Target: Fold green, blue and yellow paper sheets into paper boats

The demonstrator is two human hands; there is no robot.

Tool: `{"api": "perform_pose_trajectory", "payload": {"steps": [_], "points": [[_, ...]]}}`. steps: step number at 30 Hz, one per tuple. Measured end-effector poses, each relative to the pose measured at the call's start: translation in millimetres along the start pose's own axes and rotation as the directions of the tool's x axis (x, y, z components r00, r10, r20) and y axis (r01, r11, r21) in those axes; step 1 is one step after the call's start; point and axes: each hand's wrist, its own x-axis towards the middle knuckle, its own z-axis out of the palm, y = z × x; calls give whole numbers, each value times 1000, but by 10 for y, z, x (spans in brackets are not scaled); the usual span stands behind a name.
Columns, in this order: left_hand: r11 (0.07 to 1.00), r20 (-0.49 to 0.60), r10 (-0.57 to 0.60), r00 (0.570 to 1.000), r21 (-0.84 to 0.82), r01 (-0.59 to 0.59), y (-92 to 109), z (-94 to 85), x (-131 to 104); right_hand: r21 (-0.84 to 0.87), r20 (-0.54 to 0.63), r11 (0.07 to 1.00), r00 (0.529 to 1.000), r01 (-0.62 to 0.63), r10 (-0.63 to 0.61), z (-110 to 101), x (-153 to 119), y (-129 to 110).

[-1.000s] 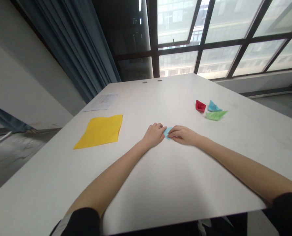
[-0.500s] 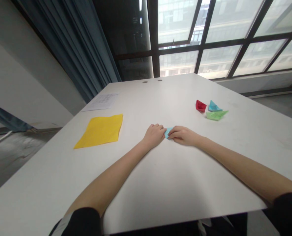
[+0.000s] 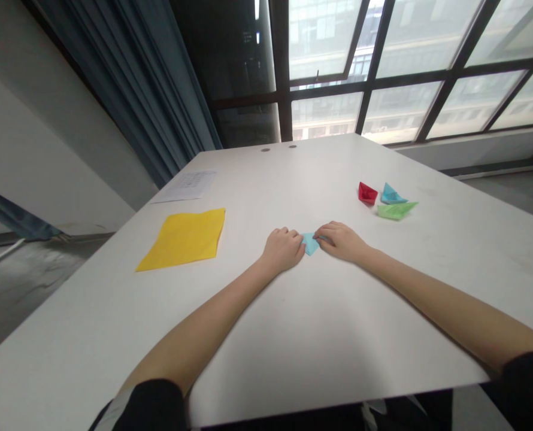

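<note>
A small piece of folded light-blue paper (image 3: 310, 244) lies on the white table between my two hands, its visible part tapering to a point toward me. Its left side is gripped by my left hand (image 3: 284, 248), whose fingers are curled and partly cover it. At the upper right edge, my right hand (image 3: 339, 240) pinches the paper between thumb and fingers. Farther right sit three folded paper boats: a red one (image 3: 367, 194), a blue one (image 3: 392, 194) and a green one (image 3: 396, 211).
Yellow sheets (image 3: 183, 239) lie flat to the left of my hands. Behind them is a printed white page (image 3: 185, 186) near the left edge of the white table (image 3: 266, 353). A blue curtain (image 3: 132, 78) and windows stand beyond the table.
My right hand has shifted slightly right and up along the light-blue paper, so more of its pointed shape shows. My left hand has stayed nearly in place.
</note>
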Motion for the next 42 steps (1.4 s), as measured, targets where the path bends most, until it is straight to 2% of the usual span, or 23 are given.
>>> {"api": "perform_pose_trajectory", "payload": {"steps": [7,12,14,17,20,23,26,29,34,38,42], "points": [[996,13,-84,996,-43,84,40,-55,-14,-68,18,991,993,-113,114,12,-3,7],[985,-16,-149,989,-97,146,-12,10,-22,-40,20,990,991,-134,135,42,0,26],[976,-51,-181,982,-132,173,-37,45,-19,11,6,988,988,-154,154,46,3,36],[969,-171,-211,962,-168,183,-59,63,-6,157,-2,958,970,-239,242,43,12,50],[978,-262,-162,951,-168,121,-52,49,5,355,-23,873,931,-334,365,32,34,28],[977,-280,-131,951,-201,76,-28,39,8,479,-113,819,902,-317,416,19,57,-50],[941,-349,-215,912,-323,98,-8,38,17,499,-182,831,908,-244,376,9,63,-150],[846,-376,-315,871,-527,79,0,40,42,453,-196,876,941,-164,277,3,55,-228],[525,-226,-374,899,-851,4,-10,110,90,369,-197,929,975,-28,108,2,41,-274],[276,-100,-405,909,-961,18,-28,176,113,433,-144,901,986,-16,86,-3,33,-269],[145,-10,-405,914,-988,53,-16,154,112,540,-83,840,989,-60,124,-21,35,-276]]}}
